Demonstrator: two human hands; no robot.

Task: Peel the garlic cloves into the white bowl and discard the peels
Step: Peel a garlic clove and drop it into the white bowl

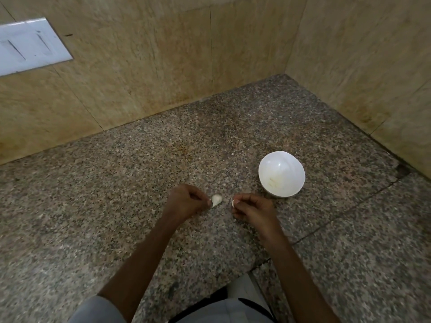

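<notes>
One garlic clove (pixel 216 200) pinched by left fingers (pixel 205 198), scrap (pixel 233 203) by right fingers (pixel 240 202), bowl (pixel 282 162) near

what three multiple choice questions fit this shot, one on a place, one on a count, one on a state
1. The white bowl stands:
A. on the granite counter, beyond the right hand
B. upside down on a shelf
C. in the person's lap

2. Bowls in view:
A. three
B. two
C. one

3. The left hand:
A. lies flat on the counter
B. pinches the garlic clove
C. grips the bowl's rim

Answers:
1 A: the bowl sits upright on the counter past the right hand, which pinches a white scrap.
2 C: only one bowl shows.
3 B: the left hand's fingertips pinch the clove's narrow end.
</notes>
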